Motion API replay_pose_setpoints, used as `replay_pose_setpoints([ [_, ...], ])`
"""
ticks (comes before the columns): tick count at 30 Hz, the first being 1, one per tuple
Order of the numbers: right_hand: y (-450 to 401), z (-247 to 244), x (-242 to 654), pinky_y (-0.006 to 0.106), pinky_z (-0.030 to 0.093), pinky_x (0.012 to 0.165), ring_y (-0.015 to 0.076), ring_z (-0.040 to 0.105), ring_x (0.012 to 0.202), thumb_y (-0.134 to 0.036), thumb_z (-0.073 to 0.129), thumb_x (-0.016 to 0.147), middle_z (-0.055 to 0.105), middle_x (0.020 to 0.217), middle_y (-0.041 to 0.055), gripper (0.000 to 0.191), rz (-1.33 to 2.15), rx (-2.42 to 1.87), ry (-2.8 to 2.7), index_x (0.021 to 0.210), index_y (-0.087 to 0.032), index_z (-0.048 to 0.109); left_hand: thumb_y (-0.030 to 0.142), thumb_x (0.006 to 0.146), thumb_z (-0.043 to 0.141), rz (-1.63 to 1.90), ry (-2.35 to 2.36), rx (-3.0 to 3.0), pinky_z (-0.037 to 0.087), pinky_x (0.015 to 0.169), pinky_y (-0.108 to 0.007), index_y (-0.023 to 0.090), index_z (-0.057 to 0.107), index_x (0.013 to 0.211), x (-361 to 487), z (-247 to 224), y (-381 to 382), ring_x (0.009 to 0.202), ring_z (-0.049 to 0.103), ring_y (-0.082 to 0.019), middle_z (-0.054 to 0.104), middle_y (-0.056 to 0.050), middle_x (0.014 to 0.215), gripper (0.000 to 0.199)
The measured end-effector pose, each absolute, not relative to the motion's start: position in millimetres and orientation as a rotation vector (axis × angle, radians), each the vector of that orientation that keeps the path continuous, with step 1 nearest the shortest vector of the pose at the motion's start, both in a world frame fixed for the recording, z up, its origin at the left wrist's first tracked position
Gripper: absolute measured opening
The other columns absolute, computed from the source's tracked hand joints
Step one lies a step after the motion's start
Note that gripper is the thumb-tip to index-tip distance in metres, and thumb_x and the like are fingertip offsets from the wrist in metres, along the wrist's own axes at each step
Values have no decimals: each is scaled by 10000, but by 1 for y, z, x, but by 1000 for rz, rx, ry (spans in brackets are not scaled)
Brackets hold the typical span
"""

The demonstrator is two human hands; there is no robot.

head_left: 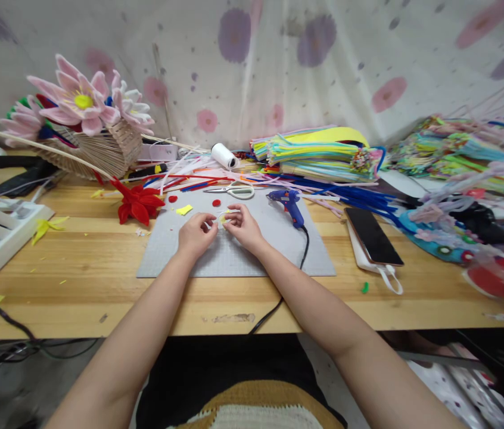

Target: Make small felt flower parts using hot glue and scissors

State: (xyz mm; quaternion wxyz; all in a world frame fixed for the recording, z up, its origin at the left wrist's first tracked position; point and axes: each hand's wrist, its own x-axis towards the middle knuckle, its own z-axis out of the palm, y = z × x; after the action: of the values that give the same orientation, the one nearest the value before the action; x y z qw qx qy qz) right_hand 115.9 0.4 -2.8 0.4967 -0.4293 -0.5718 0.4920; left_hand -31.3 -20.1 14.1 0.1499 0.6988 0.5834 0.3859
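Observation:
Over the grey cutting mat (234,262), my left hand (197,233) and my right hand (245,229) meet with bent, pinching fingers. A small pale yellow-white piece (222,218) shows between the fingertips, at the right hand's side; its kind is too small to tell. Whatever the left fingers pinch is hidden. Just beyond the hands lie two red bits, one of them a small red disc (216,203), and a yellow scrap (184,210). White-handled scissors (239,190) rest at the mat's far edge. A blue glue gun (288,204) lies to the right.
A red fuzzy flower (138,202) lies left of the mat, near a basket (100,152) of pink flowers. Bundled pipe cleaners (314,155) and a thread spool (224,156) line the back. A phone (373,235) is at right, a power strip (6,229) at left.

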Motion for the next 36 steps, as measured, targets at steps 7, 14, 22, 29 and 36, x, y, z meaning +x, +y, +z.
replay_pose_setpoints([
  [7,1,-4,116,265,465,681,69,549,634,-214,621,615,585,859,-25,435,1209,-1033,-1382,1002,-231,422,253,730,522,1166,1602,1902,433,622,-246,185,631,890,-34,11,-17,613,528,-103,628,-14,816,205],
  [14,0,-2,116,247,457,645,62,536,613,-214,629,602,577,833,-38,443,1236,-1018,-1364,991,-234,417,230,722,518,1236,1531,1835,436,563,-234,190,597,987,-34,11,-15,599,524,-82,599,-46,992,280],
  [22,-2,2,117,254,451,672,69,538,639,-224,640,592,573,828,-30,455,1266,-1016,-1322,992,-216,424,319,705,580,1071,1231,1521,410,463,-218,197,434,1138,-33,2,-12,451,513,-60,608,-7,858,473],
  [29,-1,-2,118,260,455,668,67,535,622,-204,616,608,572,829,-37,429,1214,-1030,-1385,991,-226,423,312,700,586,1144,1285,1574,378,465,-195,197,504,1036,-34,-3,-8,473,472,-56,550,37,717,365],
  [36,0,-3,117,248,451,648,57,527,600,-210,595,630,577,860,-32,409,1172,-1028,-1450,1001,-232,425,328,692,570,1136,1366,1605,344,475,-207,176,600,876,-35,-3,-6,499,453,-73,546,19,666,241],
])
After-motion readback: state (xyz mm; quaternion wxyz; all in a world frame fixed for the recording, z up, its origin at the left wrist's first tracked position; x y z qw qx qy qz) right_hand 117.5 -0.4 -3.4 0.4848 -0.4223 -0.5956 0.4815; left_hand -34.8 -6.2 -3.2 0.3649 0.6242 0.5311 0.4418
